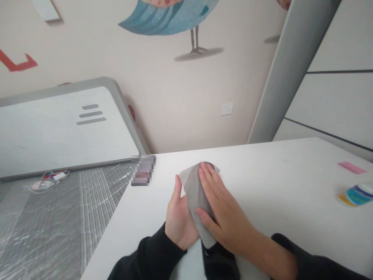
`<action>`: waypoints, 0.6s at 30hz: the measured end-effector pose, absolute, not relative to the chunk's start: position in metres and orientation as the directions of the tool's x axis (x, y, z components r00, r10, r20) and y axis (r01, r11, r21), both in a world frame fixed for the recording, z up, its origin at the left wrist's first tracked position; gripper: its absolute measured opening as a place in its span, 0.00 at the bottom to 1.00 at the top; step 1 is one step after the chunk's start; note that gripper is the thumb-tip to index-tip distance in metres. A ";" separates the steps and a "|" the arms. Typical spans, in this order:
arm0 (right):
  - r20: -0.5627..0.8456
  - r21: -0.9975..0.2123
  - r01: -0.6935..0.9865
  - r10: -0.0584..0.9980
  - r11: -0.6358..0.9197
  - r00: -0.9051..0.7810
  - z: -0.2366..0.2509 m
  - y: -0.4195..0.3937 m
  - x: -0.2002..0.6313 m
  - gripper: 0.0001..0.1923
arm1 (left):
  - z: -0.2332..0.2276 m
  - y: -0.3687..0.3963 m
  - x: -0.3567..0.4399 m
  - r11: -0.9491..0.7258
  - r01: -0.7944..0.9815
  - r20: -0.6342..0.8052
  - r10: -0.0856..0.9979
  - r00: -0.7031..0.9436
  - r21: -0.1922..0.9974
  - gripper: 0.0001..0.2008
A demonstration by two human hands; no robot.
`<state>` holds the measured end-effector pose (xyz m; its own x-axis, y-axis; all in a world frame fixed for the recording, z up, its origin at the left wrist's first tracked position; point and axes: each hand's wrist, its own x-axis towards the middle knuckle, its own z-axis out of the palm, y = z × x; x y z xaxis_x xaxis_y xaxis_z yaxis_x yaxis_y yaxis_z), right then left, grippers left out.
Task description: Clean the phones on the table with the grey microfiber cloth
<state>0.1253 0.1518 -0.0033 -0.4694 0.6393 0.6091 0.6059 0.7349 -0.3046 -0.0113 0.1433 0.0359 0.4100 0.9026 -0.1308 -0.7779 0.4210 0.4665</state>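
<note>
A grey cloth [192, 186] is draped over a dark thing whose rounded edge shows at the far end; what it is, I cannot make out. My left hand [180, 219] supports them from the left and below, thumb raised, other fingers hidden under the cloth. On top, my right hand [223, 214] holds the cloth pressed down, fingers straight and together, thumb a little apart. Near my body, below the cloth, a glossy black object [221, 263] lies partly out of frame, partly covered by my right hand.
Both hands are above a white table [276, 175]. To the right are a white bottle with a blue label [357, 194] and a pink strip [352, 167]. A blurred-out flat item [142, 171] lies at the table's left corner. Plastic sheeting [58, 217] covers a striped surface at left.
</note>
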 end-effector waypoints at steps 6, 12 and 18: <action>0.555 -0.110 0.456 0.435 0.883 -0.709 -0.001 0.135 0.118 0.45 | 0.038 0.149 -0.034 0.429 -0.768 -0.078 0.890 0.449 0.475 0.43; 0.607 -0.258 0.634 0.633 0.729 -0.480 -0.007 0.157 0.128 0.39 | 0.040 0.145 -0.014 0.450 -0.745 -0.100 0.879 0.466 0.492 0.41; 0.557 -0.148 0.475 0.470 0.868 -0.685 -0.005 0.148 0.123 0.45 | 0.050 0.148 -0.019 0.456 -0.743 -0.165 0.885 0.434 0.490 0.44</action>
<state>0.1234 0.1479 -0.0051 -0.6850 0.4698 0.5568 0.4749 0.8675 -0.1478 -0.0190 0.1482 0.0503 0.4345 0.8854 -0.1650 -0.7432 0.4560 0.4896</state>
